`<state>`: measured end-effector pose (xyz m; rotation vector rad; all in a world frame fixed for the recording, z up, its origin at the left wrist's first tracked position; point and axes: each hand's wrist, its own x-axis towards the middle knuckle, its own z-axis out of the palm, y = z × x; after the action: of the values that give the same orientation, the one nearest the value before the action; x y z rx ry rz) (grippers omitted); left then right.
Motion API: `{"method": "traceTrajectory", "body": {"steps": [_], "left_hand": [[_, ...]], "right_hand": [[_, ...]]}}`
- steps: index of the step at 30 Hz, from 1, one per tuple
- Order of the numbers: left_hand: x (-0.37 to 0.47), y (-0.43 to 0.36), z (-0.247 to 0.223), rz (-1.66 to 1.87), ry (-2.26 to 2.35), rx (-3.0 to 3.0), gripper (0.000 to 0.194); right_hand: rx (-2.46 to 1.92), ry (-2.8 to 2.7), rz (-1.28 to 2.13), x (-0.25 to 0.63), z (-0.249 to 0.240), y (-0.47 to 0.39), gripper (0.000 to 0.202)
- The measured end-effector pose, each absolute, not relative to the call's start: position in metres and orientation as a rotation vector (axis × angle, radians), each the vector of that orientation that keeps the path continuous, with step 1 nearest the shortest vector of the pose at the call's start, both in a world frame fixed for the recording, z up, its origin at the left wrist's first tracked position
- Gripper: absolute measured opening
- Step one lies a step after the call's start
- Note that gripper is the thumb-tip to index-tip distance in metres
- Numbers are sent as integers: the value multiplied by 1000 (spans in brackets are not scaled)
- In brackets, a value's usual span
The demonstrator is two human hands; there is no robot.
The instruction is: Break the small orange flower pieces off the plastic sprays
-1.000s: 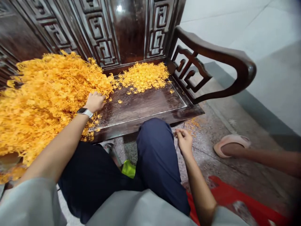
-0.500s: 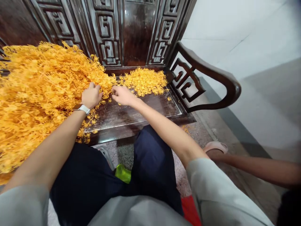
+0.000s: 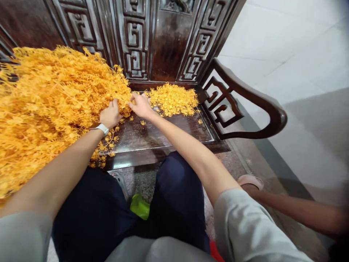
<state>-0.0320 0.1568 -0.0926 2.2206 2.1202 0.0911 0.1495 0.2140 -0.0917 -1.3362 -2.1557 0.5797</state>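
Observation:
A large heap of orange-yellow plastic flower sprigs (image 3: 54, 98) covers the left of the dark wooden bench seat (image 3: 163, 133). At its right edge my left hand (image 3: 110, 114), with a pale watch band at the wrist, is closed on the sprigs, its fingertips partly buried in them. My right hand (image 3: 141, 105) is just to the right, its thumb and fingers pinched at the edge of the same heap; the small piece between them is mostly hidden. Beyond my right hand lies a smaller pile of loose plastic flower pieces (image 3: 174, 100).
A carved backrest (image 3: 166, 47) rises behind the heaps, and a curved armrest (image 3: 253, 98) closes the bench's right end. A few loose pieces dot the seat. Below are a green object (image 3: 140, 206) between my legs and another person's foot in a pink shoe (image 3: 251, 181).
My right hand has turned and lifted slightly, its fingers drawn together at the heap's edge. My left hand stays by the sprigs. The view has shifted a little.

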Motion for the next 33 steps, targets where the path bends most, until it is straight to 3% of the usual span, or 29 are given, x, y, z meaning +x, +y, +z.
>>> {"method": "traceTrajectory", "body": {"steps": [5, 12, 16, 19, 25, 33], "left_hand": [[-37, 160, -99, 120, 2108, 2221, 92], [-41, 165, -105, -33, 2045, 2306, 92], [-35, 156, -88, -99, 1971, 2381, 71], [-40, 147, -71, 53, 2012, 2452, 64], [-66, 148, -71, 561, 2125, 2332, 92], [-87, 170, -90, 551, 2324, 2238, 87]], "right_hand": [[-1040, -1956, 977, 150, -77, 190, 8], [-946, -1847, 896, 145, -46, 168, 13], [-1032, -1805, 842, 162, -66, 182, 13], [-1059, -1763, 845, 176, -83, 194, 12], [-932, -1783, 945, 167, -71, 180, 15], [-670, -1781, 1017, 155, -15, 146, 24]]}}
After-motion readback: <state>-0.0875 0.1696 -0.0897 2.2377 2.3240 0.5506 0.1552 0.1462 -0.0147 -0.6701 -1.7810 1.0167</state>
